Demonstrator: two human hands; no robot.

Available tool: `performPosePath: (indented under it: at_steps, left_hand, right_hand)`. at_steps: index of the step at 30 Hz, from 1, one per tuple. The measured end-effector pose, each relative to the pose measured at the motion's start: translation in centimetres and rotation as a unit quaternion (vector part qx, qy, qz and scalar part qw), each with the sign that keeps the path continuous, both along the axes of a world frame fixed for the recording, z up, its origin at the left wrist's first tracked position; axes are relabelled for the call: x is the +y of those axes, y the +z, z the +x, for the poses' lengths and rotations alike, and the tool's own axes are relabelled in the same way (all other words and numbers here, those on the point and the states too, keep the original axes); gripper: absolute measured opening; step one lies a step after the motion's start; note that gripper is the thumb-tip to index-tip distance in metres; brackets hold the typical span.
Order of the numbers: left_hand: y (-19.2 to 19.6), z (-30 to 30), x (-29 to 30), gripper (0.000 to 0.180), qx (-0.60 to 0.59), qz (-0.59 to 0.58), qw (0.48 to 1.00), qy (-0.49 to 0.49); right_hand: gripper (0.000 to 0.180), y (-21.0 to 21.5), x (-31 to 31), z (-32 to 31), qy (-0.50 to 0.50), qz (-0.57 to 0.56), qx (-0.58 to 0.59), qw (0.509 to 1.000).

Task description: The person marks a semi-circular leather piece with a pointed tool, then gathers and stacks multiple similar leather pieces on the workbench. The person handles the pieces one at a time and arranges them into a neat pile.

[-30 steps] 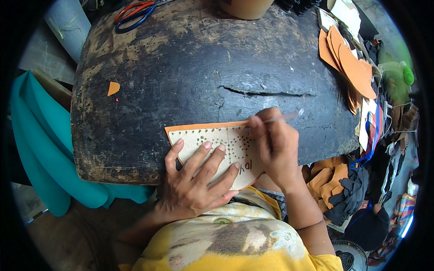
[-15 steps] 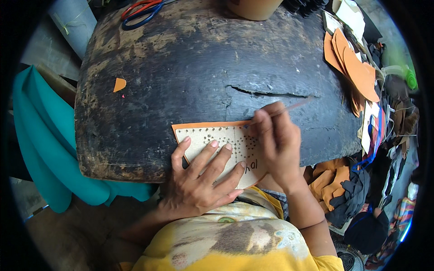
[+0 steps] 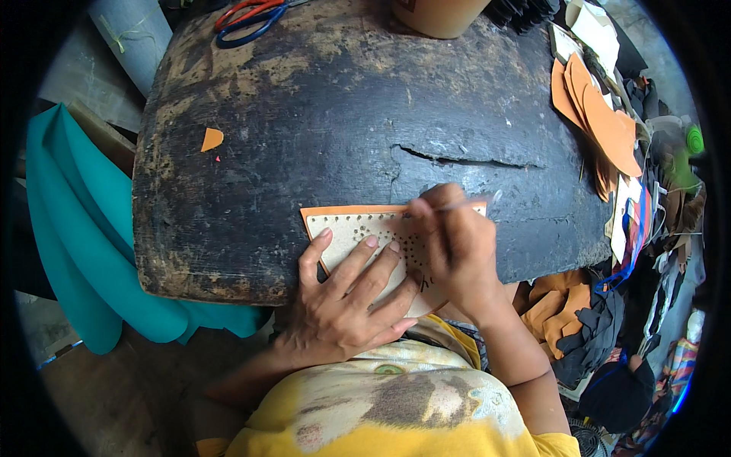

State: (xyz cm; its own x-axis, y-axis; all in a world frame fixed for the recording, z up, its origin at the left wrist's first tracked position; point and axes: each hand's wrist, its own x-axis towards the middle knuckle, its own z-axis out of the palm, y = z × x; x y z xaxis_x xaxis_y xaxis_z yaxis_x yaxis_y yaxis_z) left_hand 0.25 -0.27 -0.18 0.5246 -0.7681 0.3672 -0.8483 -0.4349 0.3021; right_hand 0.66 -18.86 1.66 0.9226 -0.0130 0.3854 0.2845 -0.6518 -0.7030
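Observation:
A pale card template with many small punched holes (image 3: pixel 364 228) lies over an orange sheet (image 3: pixel 335 211) at the near edge of a dark, worn wooden board (image 3: pixel 343 129). My left hand (image 3: pixel 346 301) presses flat on the template, fingers spread. My right hand (image 3: pixel 451 247) is closed around a thin pen-like tool (image 3: pixel 474 202), its tip hidden under my fingers over the holes.
A small orange scrap (image 3: pixel 212 139) lies on the board's left part. Scissors with red and blue handles (image 3: pixel 247 17) and a tan container (image 3: pixel 440 14) sit at the far edge. Orange cut pieces (image 3: pixel 605 126) stack at right above dark and orange offcuts (image 3: pixel 586 324). Teal sheet (image 3: pixel 80 228) hangs left.
My right hand has shifted slightly over the template with the tool. My left hand stays pressed on it. The view has moved a little.

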Motion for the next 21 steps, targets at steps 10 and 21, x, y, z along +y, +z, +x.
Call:
performPosePath:
  at_steps: [10,21]
  left_hand:
    - [-0.1,-0.1,0.0,0.04,0.015,-0.012,1.0,0.005]
    - [-0.3,-0.1,-0.1,0.038,0.007,-0.028,1.0,0.011]
  right_hand:
    - [0.008,0.5,0.7,0.1,-0.061,0.103,0.086,0.989]
    - [0.008,0.4,1.5,0.7,-0.004,0.023,-0.001,1.0]
